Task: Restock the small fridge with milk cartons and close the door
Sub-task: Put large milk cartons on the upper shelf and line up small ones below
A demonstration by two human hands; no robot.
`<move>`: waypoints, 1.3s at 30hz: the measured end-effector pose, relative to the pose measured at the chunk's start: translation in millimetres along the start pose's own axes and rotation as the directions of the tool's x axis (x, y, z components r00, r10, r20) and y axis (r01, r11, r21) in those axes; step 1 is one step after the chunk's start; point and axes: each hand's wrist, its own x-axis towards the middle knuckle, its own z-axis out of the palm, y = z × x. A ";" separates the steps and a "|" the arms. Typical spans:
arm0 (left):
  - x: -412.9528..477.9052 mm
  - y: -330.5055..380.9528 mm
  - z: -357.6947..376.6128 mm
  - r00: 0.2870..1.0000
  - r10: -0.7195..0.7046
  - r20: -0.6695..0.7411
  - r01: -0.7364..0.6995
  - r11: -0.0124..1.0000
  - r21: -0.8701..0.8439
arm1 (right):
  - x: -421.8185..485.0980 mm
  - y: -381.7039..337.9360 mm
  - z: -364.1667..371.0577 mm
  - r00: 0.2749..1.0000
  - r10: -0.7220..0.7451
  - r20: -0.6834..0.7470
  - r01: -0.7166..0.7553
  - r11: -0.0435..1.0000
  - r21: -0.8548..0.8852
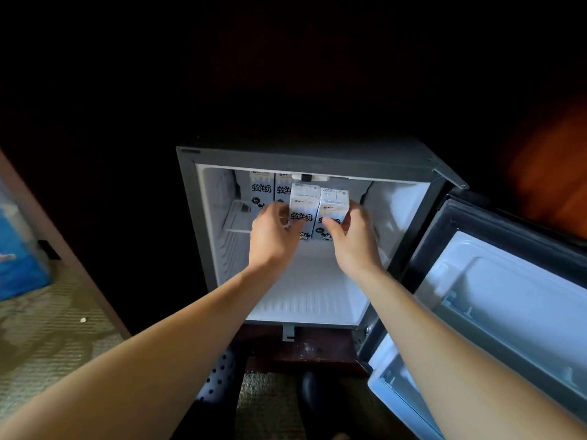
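— Four white rectangular milk cartons with black lettering counted so far. Where do they sit?

— Two paperboard cartons (pixel 262 188) stand upright against the back wall of the small grey metal fridge (pixel 305 154), at upper left. The front pair is held side by side, touching: the left front carton (pixel 301 204) and the right front carton (pixel 333 203), both upright, sharp-edged, with a cartoon cow printed low on the face.

— Hands?

— Left hand (pixel 273 236): fingers curled round the outer left side of the left front carton. Right hand (pixel 352 239): fingers wrapped round the right front carton, thumb across its printed face. Both forearms bare.

— Interior?

— Smooth white moulded plastic liner; ribbed floor (pixel 305 296), bare; small clear plastic shelf (pixel 236 217) at the left wall. Whether the held pair rests on anything cannot be told.

— Door?

— Dark-framed door (pixel 495 296), swung fully open to the right, glossy white inner panel with moulded recesses.

— Surroundings?

— Patterned woven carpet (pixel 47 328), blue-and-white soft pack (pixel 19 258) at far left, dark wooden base (pixel 317 350) beneath the fridge.
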 end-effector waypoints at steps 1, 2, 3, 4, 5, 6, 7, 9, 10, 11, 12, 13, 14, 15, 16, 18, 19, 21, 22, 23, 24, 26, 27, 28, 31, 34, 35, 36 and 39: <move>-0.4 -3.3 3.9 1.000 0.012 0.016 -0.013 0.999 0.035 | 1.3 2.1 1.9 1.000 0.012 -0.001 -0.012 1.000 -0.006; -0.9 -5.8 7.0 0.999 0.031 0.027 -0.033 0.998 0.056 | 3.1 6.0 4.4 1.000 0.020 -0.002 -0.020 1.000 -0.009; -0.7 -7.7 9.4 0.998 0.054 0.031 -0.056 0.997 0.060 | 4.5 10.0 6.6 1.000 0.027 -0.002 -0.027 1.000 -0.014; -0.1 -9.1 11.2 0.997 0.077 0.028 -0.078 0.995 0.059 | 5.7 15.2 9.0 1.000 0.031 -0.002 -0.031 0.999 -0.028; 1.6 -10.9 13.1 0.995 0.097 0.023 -0.098 0.994 0.053 | 6.2 18.6 10.5 1.000 0.027 -0.008 -0.027 0.999 -0.047; 3.6 -11.9 15.3 0.994 0.108 0.023 -0.109 0.993 0.044 | 7.3 21.8 11.2 1.000 0.017 -0.023 -0.018 0.998 -0.068; 5.1 -12.6 18.4 0.993 0.114 0.026 -0.115 0.993 0.031 | 9.2 24.9 11.0 0.999 0.005 -0.043 -0.009 0.996 -0.089; 7.1 -12.2 26.1 0.992 0.126 0.021 -0.126 0.992 0.004 | 15.4 32.8 11.5 0.997 -0.003 -0.076 -0.007 0.991 -0.132; 8.2 -12.3 30.3 0.992 0.122 0.013 -0.122 0.993 -0.003 | 19.3 36.6 11.9 0.997 0.007 -0.081 -0.019 0.988 -0.156; 9.9 -12.2 34.2 0.994 0.110 0.005 -0.110 0.994 -0.008 | 23.1 39.6 12.1 0.996 0.018 -0.085 -0.033 0.983 -0.182; 12.2 -12.8 37.7 0.995 0.096 -0.004 -0.096 0.995 -0.009 | 27.1 42.7 13.0 0.996 0.026 -0.090 -0.044 0.978 -0.203; 14.6 -14.3 40.5 0.997 0.082 -0.016 -0.082 0.997 -0.013 | 30.3 44.5 13.9 0.995 0.029 -0.094 -0.048 0.976 -0.213; 17.3 -16.4 43.0 0.998 0.064 -0.029 -0.065 0.998 -0.020 | 32.9 45.6 15.1 0.995 0.026 -0.097 -0.047 0.975 -0.216; 20.0 -18.4 45.0 0.998 0.048 -0.043 -0.049 0.998 -0.030 | 35.5 46.2 16.6 0.995 0.025 -0.101 -0.047 0.974 -0.223; 22.6 -19.9 46.6 0.998 0.034 -0.056 -0.036 0.999 -0.034 | 38.0 47.2 18.3 0.994 0.024 -0.110 -0.050 0.970 -0.238; 26.4 -21.9 48.8 0.997 0.015 -0.080 -0.016 1.000 -0.016 | 41.7 49.7 22.1 0.992 0.024 -0.125 -0.056 0.964 -0.258; 28.3 -22.3 49.3 0.996 0.012 -0.094 -0.010 1.000 0.018 | 42.9 50.9 24.0 0.991 0.021 -0.129 -0.054 0.965 -0.255; 31.2 -22.6 49.9 0.992 0.026 -0.126 -0.010 0.992 0.127 | 44.6 52.3 27.8 0.991 0.018 -0.129 -0.048 0.972 -0.230; 32.6 -23.1 50.3 0.989 0.040 -0.143 -0.016 0.986 0.167 | 45.3 52.8 29.5 0.992 0.015 -0.127 -0.042 0.976 -0.213; 33.9 -23.9 50.8 0.986 0.052 -0.159 -0.022 0.983 0.183 | 46.1 53.1 30.9 0.992 0.011 -0.125 -0.036 0.979 -0.199; 34.8 -25.1 51.3 0.983 0.057 -0.174 -0.024 0.982 0.186 | 46.9 52.9 32.0 0.992 0.007 -0.124 -0.030 0.982 -0.189; 35.8 -27.9 51.9 0.979 0.037 -0.199 -0.002 0.985 0.172 | 48.3 53.3 33.8 0.992 0.003 -0.124 -0.024 0.985 -0.170; 36.2 -29.4 51.9 0.978 0.016 -0.207 0.017 0.987 0.159 | 49.0 53.9 34.9 0.993 0.000 -0.122 -0.020 0.987 -0.160; 36.8 -31.0 51.9 0.977 0.003 -0.212 0.031 0.988 0.153 | 49.3 55.1 36.4 0.993 -0.004 -0.120 -0.015 0.988 -0.156; 40.3 -31.2 51.4 0.974 0.002 -0.228 0.048 0.977 0.210 | 50.5 58.3 41.1 0.991 -0.018 -0.134 -0.004 0.986 -0.167; 44.6 -30.5 52.7 0.974 -0.025 -0.224 0.078 0.970 0.232 | 52.7 61.7 44.7 0.990 -0.025 -0.140 -0.001 0.984 -0.180; 45.0 -31.4 53.6 0.975 -0.036 -0.219 0.088 0.969 0.230 | 53.4 62.4 45.5 0.990 -0.025 -0.139 -0.002 0.982 -0.190; 45.3 -32.8 54.6 0.975 -0.043 -0.216 0.094 0.968 0.234 | 54.1 62.5 45.9 0.990 -0.022 -0.138 -0.005 0.980 -0.197; 45.7 -36.7 56.3 0.976 -0.037 -0.214 0.093 0.961 0.259 | 56.5 61.1 46.3 0.992 -0.002 -0.130 -0.024 0.979 -0.201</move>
